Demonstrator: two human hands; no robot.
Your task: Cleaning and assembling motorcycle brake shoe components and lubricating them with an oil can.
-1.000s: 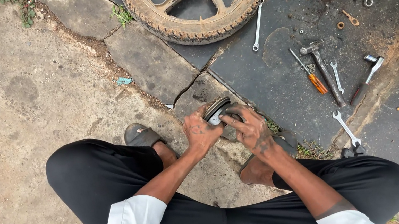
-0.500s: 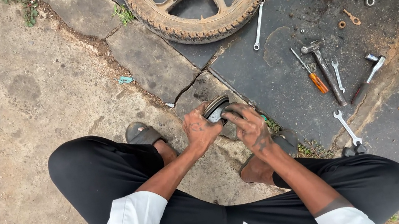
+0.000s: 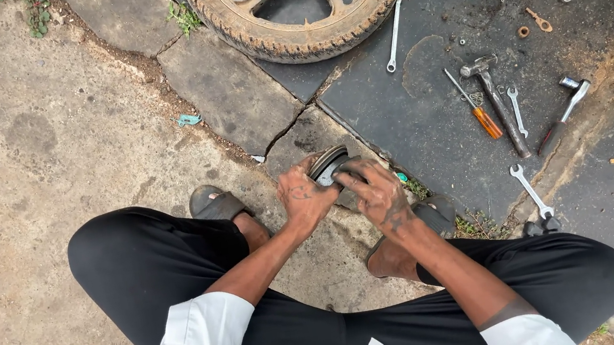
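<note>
Round metal part (image 3: 328, 165), likely hard, heavy and greasy, gripped tight at rim by left hand (image 3: 304, 197) and right hand (image 3: 379, 196) fingers.

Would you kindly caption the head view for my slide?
Both hands grip a round metal part; wheel and tools lie nearby.

White rolled sleeves (image 3: 209, 330), black trousers (image 3: 152, 266), sandals (image 3: 217, 204)

Left hand (image 3: 304, 197): fingers bent and closed, dirty, out in front between the knees.
Right hand (image 3: 378, 193): fingers curled and closed, right next to the left hand.
Arms: both bare and reaching forward, white sleeves rolled up.
Legs: squatting, knees wide apart.
</note>
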